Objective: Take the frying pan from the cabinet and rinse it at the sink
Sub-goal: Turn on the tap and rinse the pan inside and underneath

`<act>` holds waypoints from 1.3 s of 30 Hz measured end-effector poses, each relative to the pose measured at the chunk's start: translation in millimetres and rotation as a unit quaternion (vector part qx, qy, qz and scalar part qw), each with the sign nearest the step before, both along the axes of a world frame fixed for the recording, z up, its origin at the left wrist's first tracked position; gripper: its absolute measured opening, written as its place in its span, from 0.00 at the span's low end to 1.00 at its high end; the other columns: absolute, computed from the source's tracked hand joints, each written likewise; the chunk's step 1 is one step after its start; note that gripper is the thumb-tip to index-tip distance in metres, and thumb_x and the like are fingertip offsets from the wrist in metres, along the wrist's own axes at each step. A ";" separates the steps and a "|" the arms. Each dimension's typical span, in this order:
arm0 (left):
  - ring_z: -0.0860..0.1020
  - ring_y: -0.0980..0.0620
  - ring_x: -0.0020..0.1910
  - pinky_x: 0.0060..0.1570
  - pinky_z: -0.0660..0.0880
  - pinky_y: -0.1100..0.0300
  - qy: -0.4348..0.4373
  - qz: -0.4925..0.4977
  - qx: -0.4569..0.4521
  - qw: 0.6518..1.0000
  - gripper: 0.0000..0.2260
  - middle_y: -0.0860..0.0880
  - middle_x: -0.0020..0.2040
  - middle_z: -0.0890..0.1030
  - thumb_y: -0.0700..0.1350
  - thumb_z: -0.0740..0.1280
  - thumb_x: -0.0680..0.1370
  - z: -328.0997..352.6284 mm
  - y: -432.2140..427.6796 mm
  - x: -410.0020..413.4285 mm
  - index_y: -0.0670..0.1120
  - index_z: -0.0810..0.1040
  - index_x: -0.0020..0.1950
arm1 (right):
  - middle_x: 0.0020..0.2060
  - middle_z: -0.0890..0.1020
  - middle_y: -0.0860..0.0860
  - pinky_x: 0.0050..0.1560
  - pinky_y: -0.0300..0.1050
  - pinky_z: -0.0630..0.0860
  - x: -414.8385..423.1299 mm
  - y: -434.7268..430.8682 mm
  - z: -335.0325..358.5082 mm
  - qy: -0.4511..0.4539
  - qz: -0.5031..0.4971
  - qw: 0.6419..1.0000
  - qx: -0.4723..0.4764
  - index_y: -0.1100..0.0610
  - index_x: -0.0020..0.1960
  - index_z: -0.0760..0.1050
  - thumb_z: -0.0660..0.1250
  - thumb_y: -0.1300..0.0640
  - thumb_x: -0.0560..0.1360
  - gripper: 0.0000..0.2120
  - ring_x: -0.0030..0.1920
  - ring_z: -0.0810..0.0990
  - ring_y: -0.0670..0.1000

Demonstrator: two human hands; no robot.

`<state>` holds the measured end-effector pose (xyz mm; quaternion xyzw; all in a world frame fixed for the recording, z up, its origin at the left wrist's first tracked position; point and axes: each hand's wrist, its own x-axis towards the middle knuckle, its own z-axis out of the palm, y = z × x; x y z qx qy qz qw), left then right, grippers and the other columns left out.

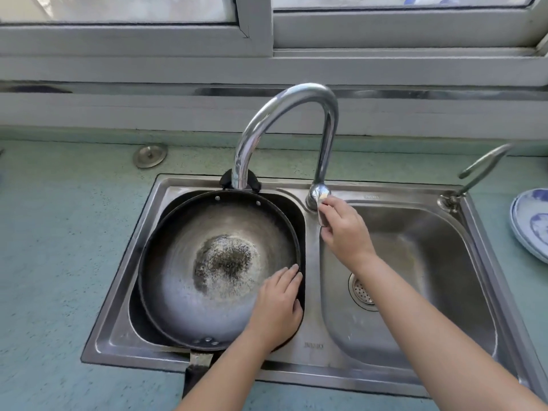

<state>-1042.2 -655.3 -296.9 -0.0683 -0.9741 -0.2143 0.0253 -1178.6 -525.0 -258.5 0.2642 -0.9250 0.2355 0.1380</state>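
Note:
A dark round frying pan [189, 262] lies in the left basin of the steel double sink [118, 330], its handle [197, 372] pointing toward me over the front rim. A worn, speckled patch marks its middle. My left hand [277, 307] grips the pan's right rim, fingers inside and thumb over the edge. The tall curved faucet [284, 114] has its spout over the pan's far edge. My right hand [344, 229] holds the faucet's lever [321, 213] at its base. No water stream shows.
The right basin [430, 262] has a drain strainer [361, 293]. A small second tap [480, 170] stands at the sink's right corner. A blue-and-white plate [530, 223] sits on the green counter at right. A metal cap [149, 155] lies behind the sink, under the window.

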 end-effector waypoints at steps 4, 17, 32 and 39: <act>0.82 0.44 0.51 0.46 0.81 0.50 -0.003 -0.001 -0.003 1.000 0.24 0.43 0.55 0.83 0.36 0.76 0.56 1.8 1.6 0.8 0.38 0.82 0.52 | 0.43 0.82 0.63 0.43 0.52 0.80 -5.4 4.1 2.4 -0.025 0.021 0.999 -0.004 0.70 0.47 0.79 0.69 0.76 0.56 0.19 0.42 0.82 0.61; 0.81 0.43 0.53 0.47 0.80 0.48 -0.006 0.016 -0.027 0.999 0.25 0.42 0.56 0.82 0.36 0.76 0.58 7.7 3.3 5.1 0.38 0.81 0.54 | 0.46 0.77 0.61 0.47 0.53 0.74 -14.0 0.3 17.8 -0.070 0.013 0.997 0.030 0.67 0.47 0.76 0.65 0.69 0.65 0.11 0.45 0.75 0.62; 0.73 0.39 0.64 0.63 0.71 0.44 0.021 0.105 0.083 0.991 0.21 0.37 0.64 0.75 0.32 0.68 0.69 22.3 -39.8 78.0 0.34 0.75 0.62 | 0.57 0.74 0.56 0.53 0.33 0.62 132.0 -26.2 -8.8 -0.249 -0.094 0.959 -0.101 0.61 0.62 0.71 0.66 0.60 0.72 0.19 0.59 0.73 0.54; 0.63 0.47 0.71 0.71 0.60 0.53 -0.027 0.158 0.095 0.982 0.23 0.43 0.72 0.67 0.41 0.64 0.75 22.5 -71.0 141.8 0.40 0.66 0.70 | 0.54 0.75 0.53 0.53 0.33 0.65 212.3 -61.8 -14.5 -0.307 -0.097 0.939 -0.119 0.59 0.62 0.71 0.65 0.58 0.73 0.18 0.53 0.74 0.48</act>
